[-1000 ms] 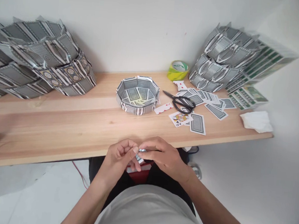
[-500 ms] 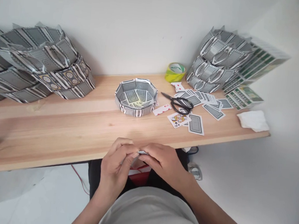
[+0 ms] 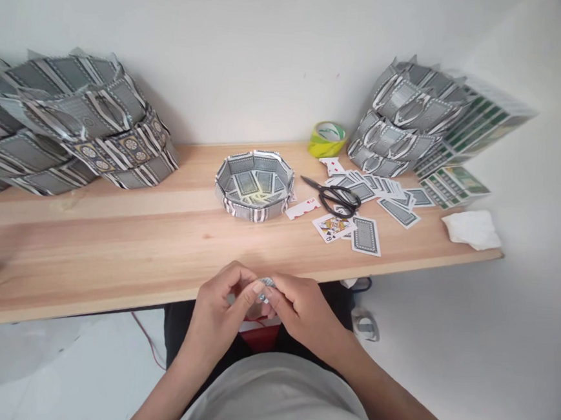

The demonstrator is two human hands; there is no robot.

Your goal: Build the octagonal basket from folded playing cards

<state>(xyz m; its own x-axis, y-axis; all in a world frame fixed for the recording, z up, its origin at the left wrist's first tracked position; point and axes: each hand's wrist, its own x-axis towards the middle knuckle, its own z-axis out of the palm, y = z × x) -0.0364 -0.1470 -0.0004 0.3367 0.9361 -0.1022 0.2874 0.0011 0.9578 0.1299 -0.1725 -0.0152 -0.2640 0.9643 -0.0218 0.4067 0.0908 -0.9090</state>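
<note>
Between the fingertips of both hands is a small folded playing card (image 3: 266, 289), its patterned grey-blue back partly showing and the rest covered by fingers. My left hand (image 3: 227, 303) pinches it from the left, thumb on top. My right hand (image 3: 297, 305) grips its right side, thumb close to the other thumb. Both hands are just off the table's front edge, above my lap. Beyond them on the table sits a low ring-shaped basket (image 3: 255, 213) made of folded cards, with loose cards lying inside it.
Black scissors (image 3: 337, 198) lie among scattered playing cards (image 3: 366, 235) right of the basket. Behind stand a yellow tape roll (image 3: 327, 140) and a tall card basket (image 3: 399, 116). White tissue (image 3: 472, 229) lies at the right end. Large card baskets (image 3: 93, 117) fill the left back of the wooden table (image 3: 161, 239).
The folded card has turned up between my fingers, so more of its patterned back shows. Both thumbs now press on it. The things on the table have stayed in place.
</note>
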